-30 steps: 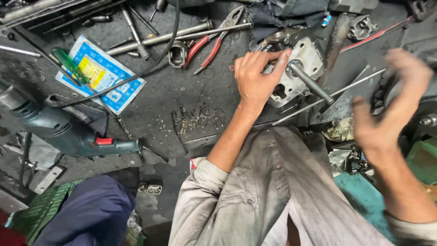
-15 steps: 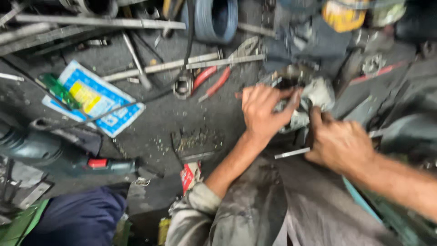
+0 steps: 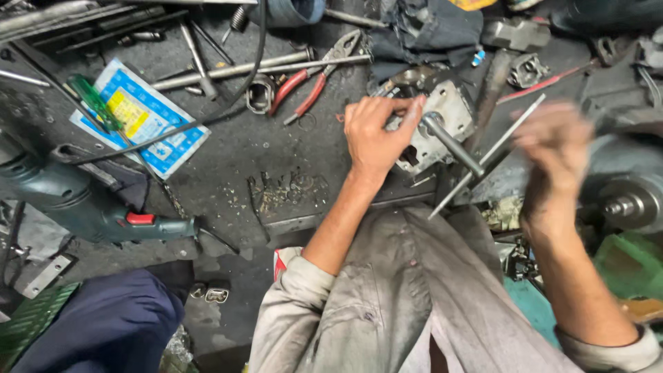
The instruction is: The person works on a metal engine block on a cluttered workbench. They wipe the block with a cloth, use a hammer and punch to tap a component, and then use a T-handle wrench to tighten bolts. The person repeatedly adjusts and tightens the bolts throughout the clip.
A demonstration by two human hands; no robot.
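Observation:
My left hand point(image 3: 376, 135) rests on a grey metal housing point(image 3: 449, 114) lying on the dirty floor, with its fingers curled over the housing's top edge. A thick steel shaft point(image 3: 452, 144) sticks out of the housing toward me. My right hand point(image 3: 552, 148) is blurred by motion, raised to the right of the housing. A thin metal rod point(image 3: 483, 159) runs diagonally between the shaft and that hand. Whether the hand grips the rod is unclear.
Red-handled pliers point(image 3: 311, 90) and long steel bars point(image 3: 235, 69) lie at the back. A green power drill point(image 3: 83, 207), a blue-and-yellow packet point(image 3: 141, 117) and a green screwdriver point(image 3: 97, 103) are at the left. Metal shavings point(image 3: 283, 190) lie in the middle. A round motor part point(image 3: 621, 200) sits at the right.
My right hand has lifted away from the housing and swung to the right, blurred. My left hand stays on the housing.

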